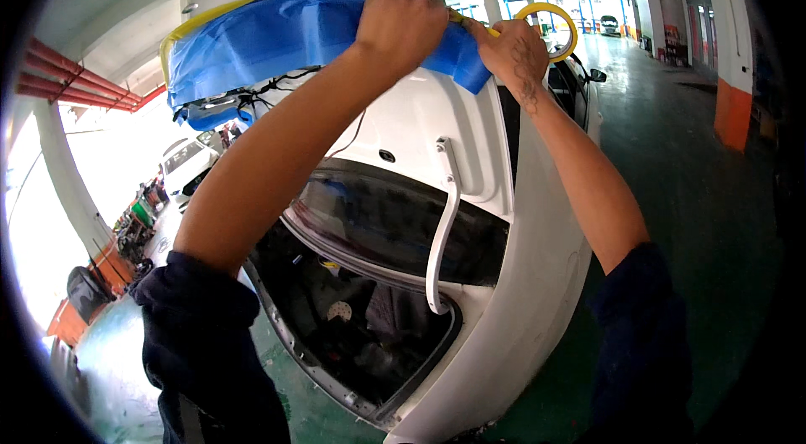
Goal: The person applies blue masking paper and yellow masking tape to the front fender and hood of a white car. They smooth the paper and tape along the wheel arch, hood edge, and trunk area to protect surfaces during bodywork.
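Note:
A white car's trunk lid [411, 117] stands raised in front of me. Blue masking film [260, 37] covers its upper end, with yellow masking tape [214, 13] along the film's top edge. My left hand [401, 20] is at that top edge, fingers bent over it and closed on the taped border; the fingertips are partly hidden. To its right, my right hand [510, 54] is closed around a tape roll [573, 31], with the ring sticking out past the hand. A short yellow strip spans the gap between both hands.
Below the lid lies the open trunk [361, 326], with loose items inside. A white hinge arm [445, 226] joins lid and body. Black wires [269, 91] hang under the film. A white car [186, 163], parts along the left wall, and an orange-based pillar [732, 108] stand farther off.

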Demonstrator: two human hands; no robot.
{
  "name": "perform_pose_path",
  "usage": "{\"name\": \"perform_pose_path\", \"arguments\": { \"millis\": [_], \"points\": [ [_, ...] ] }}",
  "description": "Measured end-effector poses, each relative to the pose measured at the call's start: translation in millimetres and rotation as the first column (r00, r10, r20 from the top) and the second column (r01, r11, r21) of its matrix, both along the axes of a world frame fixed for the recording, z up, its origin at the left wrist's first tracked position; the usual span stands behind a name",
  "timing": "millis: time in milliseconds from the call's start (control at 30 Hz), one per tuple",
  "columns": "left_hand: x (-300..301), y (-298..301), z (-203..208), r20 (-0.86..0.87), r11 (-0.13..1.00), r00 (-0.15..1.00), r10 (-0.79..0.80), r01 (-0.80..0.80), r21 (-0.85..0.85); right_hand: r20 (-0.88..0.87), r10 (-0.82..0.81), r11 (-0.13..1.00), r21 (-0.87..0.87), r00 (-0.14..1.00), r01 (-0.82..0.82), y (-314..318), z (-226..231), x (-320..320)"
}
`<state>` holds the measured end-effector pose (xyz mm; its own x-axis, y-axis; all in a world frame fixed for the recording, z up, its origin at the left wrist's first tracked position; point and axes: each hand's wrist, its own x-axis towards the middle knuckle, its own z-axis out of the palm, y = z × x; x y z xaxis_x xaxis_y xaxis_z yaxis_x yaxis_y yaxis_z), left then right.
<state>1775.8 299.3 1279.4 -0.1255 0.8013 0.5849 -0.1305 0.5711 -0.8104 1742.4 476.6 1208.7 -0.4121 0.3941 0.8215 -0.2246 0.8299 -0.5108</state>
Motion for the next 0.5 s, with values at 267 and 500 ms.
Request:
{"name": "perform_pose_path", "arguments": {
  "millis": [267, 500],
  "points": [
    [3.1, 31.8, 26.2, 0.265, 0.999, 0.964, 0.027, -0.015, -0.046, 0.004, 0.091, 0.995, -0.051, 0.996, -0.091, 3.2, -1.6, 4.7],
    [-14.0, 52.8, 36.5, 0.284, 0.979, 0.940, 0.189, -0.160, -0.124, -0.057, 0.113, 0.993, -0.039, 0.992, -0.116, 8.8, -9.9, -6.2]
  ]
}}
